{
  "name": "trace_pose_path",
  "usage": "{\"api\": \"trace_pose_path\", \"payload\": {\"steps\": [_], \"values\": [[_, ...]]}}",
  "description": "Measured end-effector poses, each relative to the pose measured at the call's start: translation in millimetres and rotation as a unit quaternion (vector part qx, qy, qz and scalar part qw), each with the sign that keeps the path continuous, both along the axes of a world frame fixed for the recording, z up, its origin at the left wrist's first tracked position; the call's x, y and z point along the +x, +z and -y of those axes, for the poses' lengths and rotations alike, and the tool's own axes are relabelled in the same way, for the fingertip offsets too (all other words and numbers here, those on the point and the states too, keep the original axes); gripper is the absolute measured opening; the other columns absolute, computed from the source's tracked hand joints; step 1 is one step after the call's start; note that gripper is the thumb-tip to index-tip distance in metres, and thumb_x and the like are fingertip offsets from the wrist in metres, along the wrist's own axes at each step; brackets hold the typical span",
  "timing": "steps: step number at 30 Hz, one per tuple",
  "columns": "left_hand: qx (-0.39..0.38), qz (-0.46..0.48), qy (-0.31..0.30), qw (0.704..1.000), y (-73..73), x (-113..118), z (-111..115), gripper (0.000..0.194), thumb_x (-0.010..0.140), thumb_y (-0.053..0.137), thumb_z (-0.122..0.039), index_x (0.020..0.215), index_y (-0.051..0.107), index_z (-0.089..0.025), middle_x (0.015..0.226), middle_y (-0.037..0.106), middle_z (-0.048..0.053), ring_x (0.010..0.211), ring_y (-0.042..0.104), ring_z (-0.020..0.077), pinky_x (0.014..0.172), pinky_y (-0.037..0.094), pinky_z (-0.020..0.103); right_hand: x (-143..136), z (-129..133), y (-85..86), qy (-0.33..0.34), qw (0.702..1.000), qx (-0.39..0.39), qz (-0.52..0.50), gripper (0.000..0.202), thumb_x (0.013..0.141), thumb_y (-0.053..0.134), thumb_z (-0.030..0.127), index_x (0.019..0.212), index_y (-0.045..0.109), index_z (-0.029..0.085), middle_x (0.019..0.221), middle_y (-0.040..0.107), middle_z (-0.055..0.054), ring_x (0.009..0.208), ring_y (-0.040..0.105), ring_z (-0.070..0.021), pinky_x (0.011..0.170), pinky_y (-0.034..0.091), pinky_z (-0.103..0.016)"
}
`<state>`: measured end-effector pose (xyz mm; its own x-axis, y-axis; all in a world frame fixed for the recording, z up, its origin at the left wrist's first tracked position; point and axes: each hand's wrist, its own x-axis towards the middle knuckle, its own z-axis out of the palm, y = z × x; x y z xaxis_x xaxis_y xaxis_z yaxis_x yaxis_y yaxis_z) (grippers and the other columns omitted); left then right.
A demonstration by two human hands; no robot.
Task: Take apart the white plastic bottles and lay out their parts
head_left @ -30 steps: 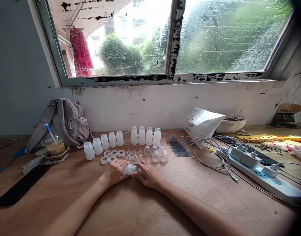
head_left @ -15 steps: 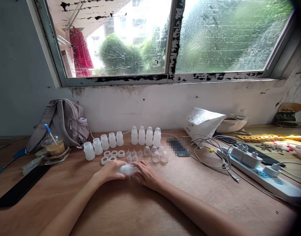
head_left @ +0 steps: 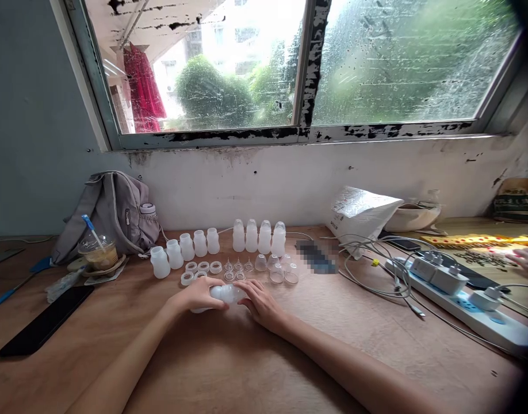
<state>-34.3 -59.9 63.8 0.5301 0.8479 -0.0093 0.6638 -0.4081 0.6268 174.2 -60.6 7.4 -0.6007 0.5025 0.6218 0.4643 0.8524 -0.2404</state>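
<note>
A whitish translucent baby bottle lies sideways between my hands, low over the wooden table. My left hand is wrapped round its left end, hiding part of it. The fingers of my right hand close on the right end, which looks clear like a dome cap. Just beyond my hands are several white collar rings, clear teats and clear dome caps. Open bottle bodies stand in a row behind to the left. Several capped bottles stand upright at the back, near the wall.
At left are a grey backpack, an iced drink cup and a black phone-like slab. A white power strip, tangled cables and a silvery-white bag lie right. Another person's hand shows at the far right.
The whole view has shifted slightly, so things appear a little further right. Both hands keep hold of the bottle, with a bit more of its middle showing between them.
</note>
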Motion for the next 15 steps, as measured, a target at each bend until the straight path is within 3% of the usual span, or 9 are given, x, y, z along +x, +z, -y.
{"api": "trace_pose_path", "payload": {"steps": [4,7,10,15], "values": [[-0.116,0.047,-0.015,0.992,1.3,-11.8,-2.1,0.030,0.061,0.061,-0.044,0.076,0.058,-0.018,0.071,0.057,-0.002,0.065,0.054,0.0144,0.055,0.038,0.020,4.8,-1.6,-2.7,0.015,1.000,0.010,-0.019,0.034,0.086,0.036,0.016,0.120,0.035,0.019,0.120,0.047,-0.009,0.109,0.042,-0.0190,0.089,0.036,-0.036],[-0.205,0.115,0.037,0.971,-2.3,-24.3,-4.2,0.036,0.067,0.052,-0.049,0.083,0.054,-0.017,0.074,0.058,0.001,0.057,0.054,0.0131,0.051,0.040,0.022,11.9,-8.1,-7.2,-0.040,0.996,0.014,-0.083,0.035,0.085,0.041,0.021,0.120,0.034,0.018,0.117,0.049,-0.010,0.107,0.043,-0.0196,0.088,0.037,-0.036],[-0.206,0.187,0.083,0.957,-8.7,-32.7,-8.8,0.041,0.071,0.046,-0.052,0.089,0.051,-0.016,0.075,0.058,0.002,0.051,0.052,0.0112,0.048,0.040,0.023,17.4,-14.5,-7.1,-0.099,0.991,0.001,-0.090,0.033,0.082,0.047,0.025,0.113,0.040,0.018,0.106,0.054,-0.009,0.098,0.048,-0.0209,0.083,0.038,-0.035],[-0.174,0.211,0.083,0.958,-13.4,-31.8,-14.8,0.040,0.069,0.052,-0.049,0.091,0.051,-0.015,0.073,0.056,0.001,0.050,0.052,0.0105,0.048,0.040,0.023,24.0,-20.5,4.9,-0.177,0.984,0.022,0.020,0.032,0.083,0.043,0.020,0.115,0.044,0.021,0.105,0.053,-0.008,0.095,0.046,-0.0226,0.082,0.033,-0.036]]}}
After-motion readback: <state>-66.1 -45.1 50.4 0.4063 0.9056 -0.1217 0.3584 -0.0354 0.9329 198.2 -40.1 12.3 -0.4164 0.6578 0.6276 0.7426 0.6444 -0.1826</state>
